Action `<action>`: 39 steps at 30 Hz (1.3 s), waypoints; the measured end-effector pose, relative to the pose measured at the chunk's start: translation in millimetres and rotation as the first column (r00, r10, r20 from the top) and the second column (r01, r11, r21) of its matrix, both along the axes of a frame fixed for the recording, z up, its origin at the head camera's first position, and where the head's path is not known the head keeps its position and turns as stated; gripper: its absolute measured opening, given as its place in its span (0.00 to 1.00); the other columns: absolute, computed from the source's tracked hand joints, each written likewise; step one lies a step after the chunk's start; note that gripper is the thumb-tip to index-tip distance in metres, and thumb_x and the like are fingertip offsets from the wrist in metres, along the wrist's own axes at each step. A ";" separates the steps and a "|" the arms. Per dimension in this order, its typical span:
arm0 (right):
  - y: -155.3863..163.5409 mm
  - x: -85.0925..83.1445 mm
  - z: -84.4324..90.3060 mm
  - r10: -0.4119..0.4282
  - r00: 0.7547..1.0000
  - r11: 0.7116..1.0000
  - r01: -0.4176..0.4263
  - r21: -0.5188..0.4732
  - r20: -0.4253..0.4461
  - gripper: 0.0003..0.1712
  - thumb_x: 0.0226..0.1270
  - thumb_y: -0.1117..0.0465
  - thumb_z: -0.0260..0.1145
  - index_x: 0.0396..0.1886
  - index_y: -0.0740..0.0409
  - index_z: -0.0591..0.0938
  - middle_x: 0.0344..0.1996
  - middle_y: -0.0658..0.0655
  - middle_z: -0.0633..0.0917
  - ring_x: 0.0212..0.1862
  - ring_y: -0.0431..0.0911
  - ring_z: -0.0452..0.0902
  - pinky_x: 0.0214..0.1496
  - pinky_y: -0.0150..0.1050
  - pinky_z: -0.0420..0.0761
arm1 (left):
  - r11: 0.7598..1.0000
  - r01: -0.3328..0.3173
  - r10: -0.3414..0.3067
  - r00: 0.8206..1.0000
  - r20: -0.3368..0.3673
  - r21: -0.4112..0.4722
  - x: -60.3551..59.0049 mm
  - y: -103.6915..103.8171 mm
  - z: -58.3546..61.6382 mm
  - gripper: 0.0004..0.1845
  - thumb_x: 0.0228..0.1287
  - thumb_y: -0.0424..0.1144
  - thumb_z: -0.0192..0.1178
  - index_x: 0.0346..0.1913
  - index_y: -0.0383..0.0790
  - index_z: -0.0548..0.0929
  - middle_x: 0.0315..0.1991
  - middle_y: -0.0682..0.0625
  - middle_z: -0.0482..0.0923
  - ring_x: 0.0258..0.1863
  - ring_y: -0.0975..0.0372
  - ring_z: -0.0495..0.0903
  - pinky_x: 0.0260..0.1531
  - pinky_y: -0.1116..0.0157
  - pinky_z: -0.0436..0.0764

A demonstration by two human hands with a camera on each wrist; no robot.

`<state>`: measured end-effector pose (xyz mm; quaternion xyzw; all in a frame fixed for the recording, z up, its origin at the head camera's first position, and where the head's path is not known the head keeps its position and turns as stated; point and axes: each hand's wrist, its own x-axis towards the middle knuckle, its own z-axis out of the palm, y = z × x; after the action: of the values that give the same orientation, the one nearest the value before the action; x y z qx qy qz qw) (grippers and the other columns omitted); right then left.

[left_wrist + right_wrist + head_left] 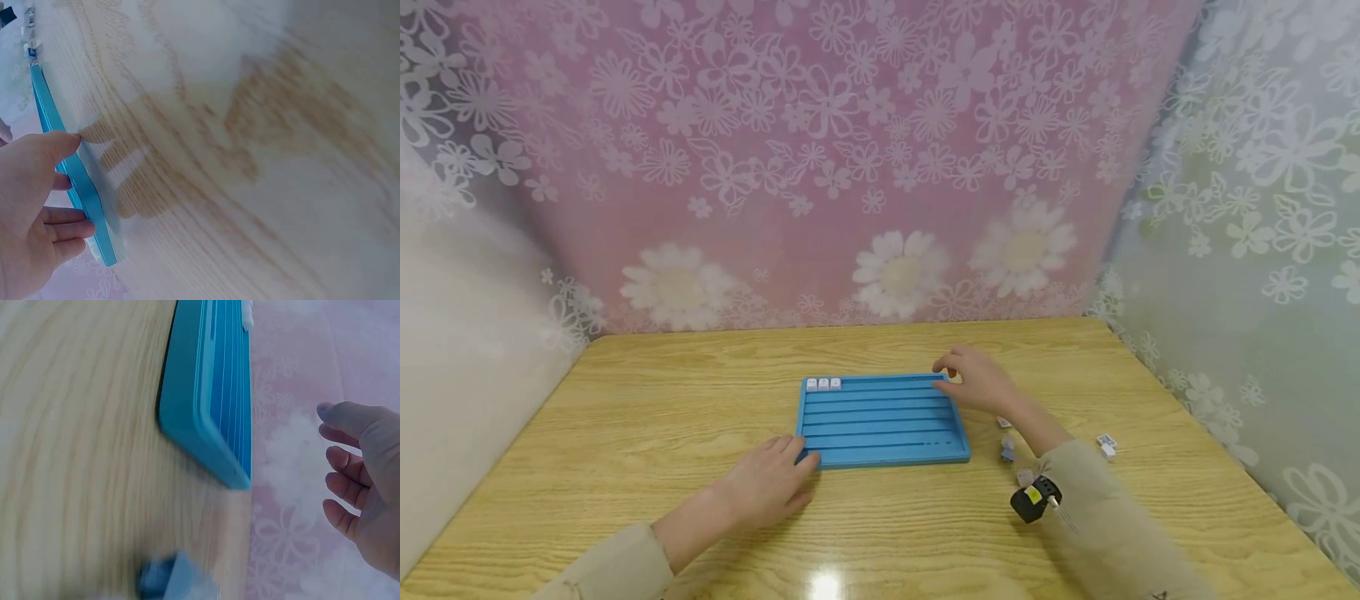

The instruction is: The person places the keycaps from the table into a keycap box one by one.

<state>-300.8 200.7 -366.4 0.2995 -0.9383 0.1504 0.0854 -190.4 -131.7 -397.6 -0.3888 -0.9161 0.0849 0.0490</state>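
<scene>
A blue tray [880, 421] with long grooves lies flat in the middle of the wooden table [662, 400]. Three small white tiles [823, 384] sit in its far groove at the left end. My left hand [797, 462] rests on the table with straight fingers touching the tray's near left corner; in the left wrist view the thumb [62, 145] lies against the tray's edge [94, 206]. My right hand [946, 372] hovers at the tray's far right corner with fingers loosely curled. The right wrist view shows that hand [331, 462] holding nothing, just beside the tray [212, 394].
Several small loose tiles [1007, 450] lie on the table right of the tray, with more further right [1106, 444]. One blurred tile [172, 578] shows low in the right wrist view. Flowered curtain walls [880, 167] close in the table at the back and both sides.
</scene>
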 end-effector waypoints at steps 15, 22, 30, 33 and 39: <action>59.7 24.0 -6.6 -0.012 0.995 0.999 0.015 0.037 -0.094 0.14 0.54 0.60 0.71 0.40 0.60 0.82 0.27 0.53 0.74 0.30 0.44 0.66 0.31 0.40 0.68 | 1.000 0.015 -0.015 1.000 -0.003 0.003 1.1 0.2 -3.6 0.26 0.63 0.51 0.57 0.56 0.36 0.72 0.50 0.41 0.70 0.51 0.51 0.71 0.53 0.56 0.72; 83.6 35.4 -9.2 -0.046 0.992 0.999 0.049 0.020 -0.119 0.14 0.53 0.60 0.72 0.39 0.60 0.82 0.28 0.54 0.75 0.31 0.47 0.69 0.31 0.41 0.70 | 1.000 0.006 -0.006 1.000 0.012 0.010 2.0 0.9 -1.9 0.25 0.63 0.51 0.57 0.57 0.36 0.72 0.50 0.41 0.69 0.52 0.51 0.71 0.53 0.56 0.72; 108.1 49.2 -10.7 -0.089 0.989 0.995 0.093 0.029 -0.118 0.16 0.50 0.61 0.73 0.38 0.61 0.81 0.29 0.53 0.75 0.33 0.48 0.70 0.33 0.42 0.72 | 1.000 -0.004 0.003 1.000 0.024 0.017 1.2 0.0 0.0 0.26 0.63 0.50 0.57 0.57 0.36 0.72 0.51 0.39 0.70 0.52 0.50 0.71 0.53 0.55 0.72; 117.1 55.6 -8.8 -0.100 0.991 0.994 0.104 0.040 -0.084 0.15 0.50 0.62 0.73 0.37 0.61 0.81 0.29 0.53 0.75 0.34 0.49 0.70 0.34 0.43 0.72 | 1.000 -0.005 0.005 1.000 0.026 0.013 0.9 0.0 -0.1 0.26 0.64 0.50 0.57 0.57 0.36 0.71 0.52 0.39 0.70 0.53 0.50 0.71 0.54 0.55 0.71; 133.3 66.1 -8.9 -0.106 0.994 0.992 0.107 0.066 -0.019 0.12 0.51 0.63 0.72 0.35 0.58 0.81 0.30 0.51 0.73 0.33 0.47 0.68 0.33 0.41 0.71 | 1.000 -0.007 0.007 0.999 0.031 0.016 0.8 0.5 0.5 0.25 0.64 0.50 0.56 0.57 0.36 0.72 0.52 0.39 0.70 0.53 0.50 0.71 0.54 0.55 0.71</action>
<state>-234.7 334.0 -375.3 0.2529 -0.9567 0.1121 0.0905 -189.6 -131.2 -397.1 -0.3864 -0.9188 0.0717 0.0376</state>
